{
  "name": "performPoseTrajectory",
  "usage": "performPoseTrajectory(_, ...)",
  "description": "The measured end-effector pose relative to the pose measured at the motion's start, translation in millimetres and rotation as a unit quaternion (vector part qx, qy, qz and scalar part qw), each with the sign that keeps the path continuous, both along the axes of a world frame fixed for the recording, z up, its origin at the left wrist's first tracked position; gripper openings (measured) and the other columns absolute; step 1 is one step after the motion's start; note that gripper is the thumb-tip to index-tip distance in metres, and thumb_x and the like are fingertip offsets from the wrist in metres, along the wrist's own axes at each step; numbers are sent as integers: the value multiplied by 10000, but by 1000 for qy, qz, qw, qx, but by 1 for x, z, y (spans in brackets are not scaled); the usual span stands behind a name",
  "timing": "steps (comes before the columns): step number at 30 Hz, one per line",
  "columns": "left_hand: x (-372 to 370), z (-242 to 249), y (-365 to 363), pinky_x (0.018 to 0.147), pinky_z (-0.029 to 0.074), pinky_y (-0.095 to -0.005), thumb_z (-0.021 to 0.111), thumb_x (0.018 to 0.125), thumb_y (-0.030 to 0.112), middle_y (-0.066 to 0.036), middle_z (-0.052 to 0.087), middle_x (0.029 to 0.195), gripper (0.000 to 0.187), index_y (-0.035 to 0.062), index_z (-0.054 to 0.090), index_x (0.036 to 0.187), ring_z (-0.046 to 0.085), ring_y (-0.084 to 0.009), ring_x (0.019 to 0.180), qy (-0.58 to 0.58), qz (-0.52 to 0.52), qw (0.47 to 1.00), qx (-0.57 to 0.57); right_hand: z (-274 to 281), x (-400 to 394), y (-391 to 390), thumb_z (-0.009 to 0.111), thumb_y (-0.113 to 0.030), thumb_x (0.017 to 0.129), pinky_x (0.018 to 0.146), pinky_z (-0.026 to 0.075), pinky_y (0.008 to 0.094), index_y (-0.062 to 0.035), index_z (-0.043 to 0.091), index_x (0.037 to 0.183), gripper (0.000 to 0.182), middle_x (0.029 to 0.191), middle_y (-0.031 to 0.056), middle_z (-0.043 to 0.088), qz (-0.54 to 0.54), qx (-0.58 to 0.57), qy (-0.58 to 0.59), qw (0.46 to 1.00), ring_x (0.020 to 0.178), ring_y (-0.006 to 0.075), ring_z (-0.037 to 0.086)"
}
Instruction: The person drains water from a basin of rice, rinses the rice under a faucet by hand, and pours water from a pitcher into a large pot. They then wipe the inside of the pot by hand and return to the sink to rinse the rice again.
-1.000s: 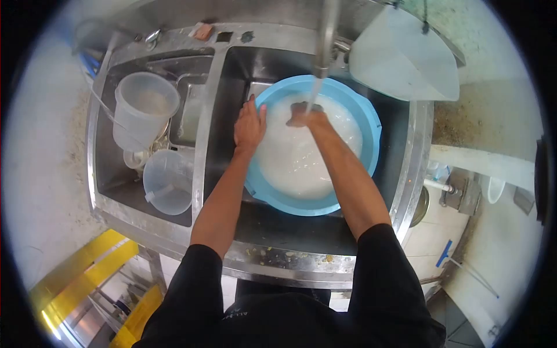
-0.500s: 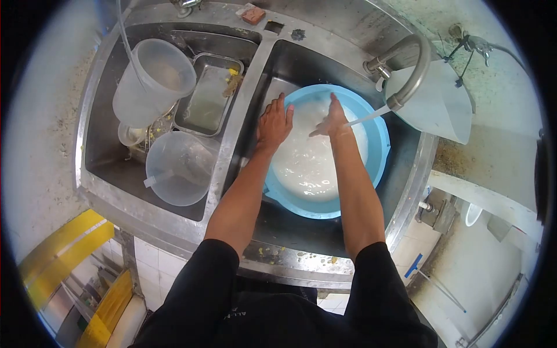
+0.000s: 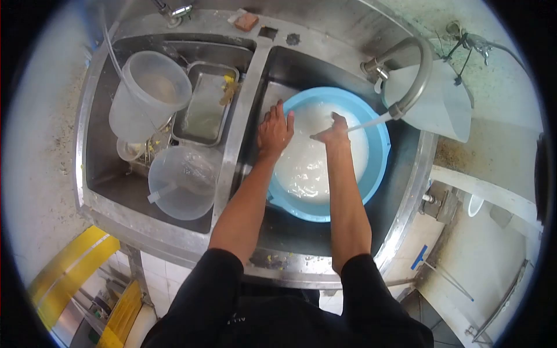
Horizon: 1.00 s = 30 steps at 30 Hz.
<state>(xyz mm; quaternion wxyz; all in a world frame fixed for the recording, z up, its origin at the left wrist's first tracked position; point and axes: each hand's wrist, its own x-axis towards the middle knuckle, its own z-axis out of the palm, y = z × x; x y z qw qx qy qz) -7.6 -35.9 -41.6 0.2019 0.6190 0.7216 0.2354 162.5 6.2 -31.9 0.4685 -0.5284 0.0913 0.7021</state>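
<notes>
A blue basin (image 3: 380, 156) stands in the right sink compartment, filled with cloudy white liquid (image 3: 307, 168). At the basin's left rim rests my left hand (image 3: 275, 130), fingers apart and nothing in it. My right hand (image 3: 335, 132) is over the liquid near the middle of the basin, its fingers spread and partly hidden at the liquid's surface. From the curved faucet (image 3: 412, 95) a stream of water runs down to the left onto my right hand and wrist.
The left sink compartment holds a tall translucent container (image 3: 139, 104), a round clear container (image 3: 183, 185) and a metal tray (image 3: 203, 110) with yellow scraps. A red brick piece (image 3: 246, 22) lies on the back ledge. A white translucent sheet (image 3: 441, 98) stands behind the faucet.
My right hand has moved slightly, its fingers more bent over the liquid. My left hand stays at the rim. The view has shifted a little.
</notes>
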Motion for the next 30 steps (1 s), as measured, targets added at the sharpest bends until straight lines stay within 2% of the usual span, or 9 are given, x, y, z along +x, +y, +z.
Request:
performPoseTrajectory(2,0,-2,5,830,514,-459,411,975,387,-193,579,1116,495,15,438,1301,597,-361,1008,5,5,1000,19,10,-7,10,461,-386,942,1145,69,561,-32,236,1465,671,1533,224,190,-21,20,12,999,1433,392,138)
performPoseTrajectory(4,-1,-4,-1,821,520,-452,412,975,394,-192,580,1114,491,21,441,1293,602,-360,997,7,2,1000,25,40,-4,13,449,-494,954,994,373,505,-57,351,1421,647,1353,179,462,-48,-19,-138,989,1228,313,496)
performPoseTrajectory(5,-1,-1,-1,815,525,-447,415,974,402,-189,580,1111,490,25,441,1286,606,-358,989,11,1,1000,10,50,-2,14,449,-494,954,994,373,505,-57,351,1421,647,1353,179,462,-50,-23,-140,989,1228,313,496)
performPoseTrajectory(7,2,3,2,808,530,-441,418,972,410,-187,580,1109,489,30,441,1279,610,-357,982,15,-1,1000,1,67,-1,27,375,-497,988,909,449,455,-57,346,1415,614,1264,169,518,-107,160,-305,933,985,268,609)
performPoseTrajectory(11,0,0,2,790,536,-450,430,967,424,-183,581,1102,489,33,443,1260,616,-356,968,25,4,1000,3,72,40,61,375,-420,1012,748,493,386,-53,410,1314,477,1048,118,575,9,272,-327,905,751,219,581)
performPoseTrajectory(14,4,4,2,785,536,-456,436,965,425,-184,581,1103,484,33,447,1249,617,-355,972,25,3,1000,1,82,44,77,437,-250,1013,463,390,311,-57,458,976,197,709,42,454,-36,264,-354,896,521,155,435)
performPoseTrajectory(23,4,3,1,844,505,-474,430,971,410,-194,592,1126,448,44,458,1228,603,-380,1017,11,11,1000,-22,129,46,113,322,-382,1032,524,384,324,-61,446,961,351,641,19,399,49,323,-336,884,527,153,401)
performPoseTrajectory(26,3,-1,3,805,521,-471,442,970,393,-193,599,1099,414,40,476,1183,616,-378,976,16,15,1000,0,111,69,43,535,-397,959,580,441,326,-44,512,1132,395,719,56,542,251,353,-472,767,612,156,547)
performPoseTrajectory(30,-3,-6,1,796,513,-490,447,972,403,-220,628,1048,413,39,485,1165,623,-396,957,8,28,1000,-13,42,139,-8,759,-347,771,800,510,378,16,548,1176,583,856,170,659,263,248,-819,445,825,286,656)
